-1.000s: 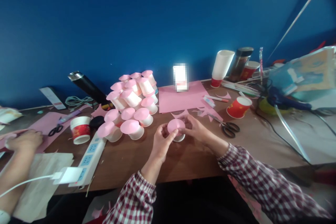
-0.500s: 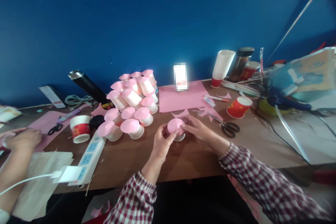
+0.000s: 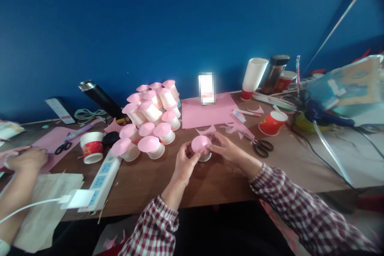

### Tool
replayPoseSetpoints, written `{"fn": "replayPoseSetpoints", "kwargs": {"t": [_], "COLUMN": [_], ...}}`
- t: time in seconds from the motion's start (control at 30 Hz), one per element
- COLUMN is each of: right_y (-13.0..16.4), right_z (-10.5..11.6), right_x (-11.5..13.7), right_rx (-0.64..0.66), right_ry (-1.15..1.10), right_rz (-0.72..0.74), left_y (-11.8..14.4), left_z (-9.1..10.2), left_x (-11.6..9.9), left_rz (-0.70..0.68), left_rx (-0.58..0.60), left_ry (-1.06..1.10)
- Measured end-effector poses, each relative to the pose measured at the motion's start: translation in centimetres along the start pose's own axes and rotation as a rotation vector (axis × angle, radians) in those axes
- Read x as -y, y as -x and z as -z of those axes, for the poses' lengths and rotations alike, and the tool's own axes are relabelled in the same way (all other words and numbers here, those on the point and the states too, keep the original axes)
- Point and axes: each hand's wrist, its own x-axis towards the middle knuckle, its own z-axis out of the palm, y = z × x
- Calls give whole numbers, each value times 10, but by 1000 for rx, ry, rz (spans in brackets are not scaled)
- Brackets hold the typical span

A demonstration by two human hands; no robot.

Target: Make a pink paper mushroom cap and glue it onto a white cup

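Well, both hands are busy with one small thing, a pink top (image 3: 199,142) that sits over a small white cup (image 3: 206,157). I think the step now is fixing that top on the cup, because the two are together and the fingers are right at the paper's edge. The left hand (image 3: 185,163) has a narrow grip, with its thumb on the near edge of the top and its fingers round the left side. The right hand (image 3: 225,148) has a narrow grip too, its thumb and finger pinching the top on the right side. To me, the next move calls for a soft, even push, with the top kept in the middle so the thin paper does not bend. The top is round and plain pink, a bit like a wide, low hat, and it is wider than the cup. Only the low part of the cup peeks out under it, near the front of the brown table (image 3: 222,188). I can't tell if the cup touches the wood. Just left of the hands is a bunch of other cups (image 3: 153,113), piled up, and they have pink hats too. Scissors (image 3: 262,148) lie to the right, and a big pink sheet (image 3: 196,116) lies behind the hands.
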Motion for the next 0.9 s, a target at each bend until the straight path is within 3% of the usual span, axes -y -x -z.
{"fn": "replayPoseSetpoints", "kwargs": {"t": [0.9], "right_y": [0], "right_z": [-5], "right_x": [2], "right_rx": [42], "right_ry": [-119], "right_rz": [-66], "left_y": [0], "left_z": [6], "left_x": [3], "left_rz": [-7], "left_rx": [58], "left_ry": [45]}}
